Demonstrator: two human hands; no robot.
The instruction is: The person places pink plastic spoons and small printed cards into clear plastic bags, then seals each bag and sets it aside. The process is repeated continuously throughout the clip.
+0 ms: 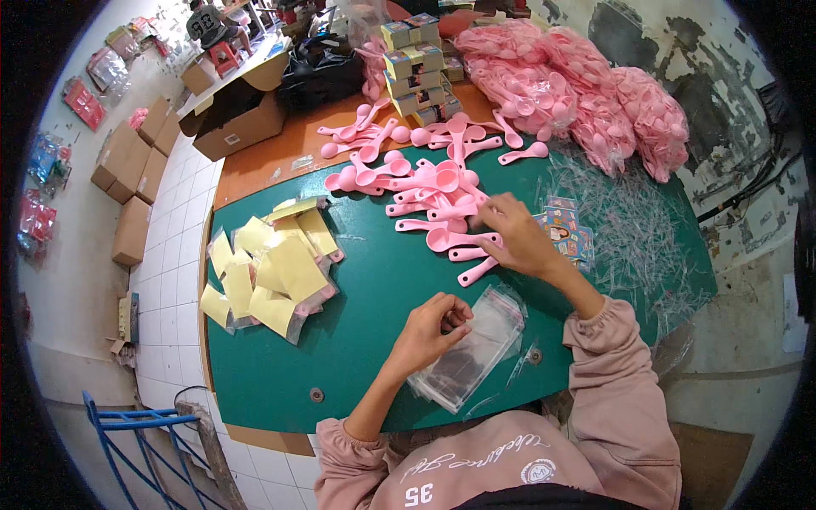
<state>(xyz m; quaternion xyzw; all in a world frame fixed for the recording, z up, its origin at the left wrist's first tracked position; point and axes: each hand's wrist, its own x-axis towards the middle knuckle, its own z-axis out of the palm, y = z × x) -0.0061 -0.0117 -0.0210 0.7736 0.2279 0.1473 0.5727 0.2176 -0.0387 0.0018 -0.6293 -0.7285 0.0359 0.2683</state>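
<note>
Right hand [517, 240] has its fingers bent over the near right edge of the pink spoons [446, 178] — can't tell if they've actually got one. Left hand [427, 333] has fingers curled in over the stack of clear bags [484, 344], and I can't tell if any plastic is pinched there. I'd grab by a free handle so tangled neighbours don't drag along, and rub the top bag loose — thin film probably clings. Colourful cards [569, 229] sit beside the right wrist; yellow-backed packets [293, 265] lie left on the green table [365, 272].
</note>
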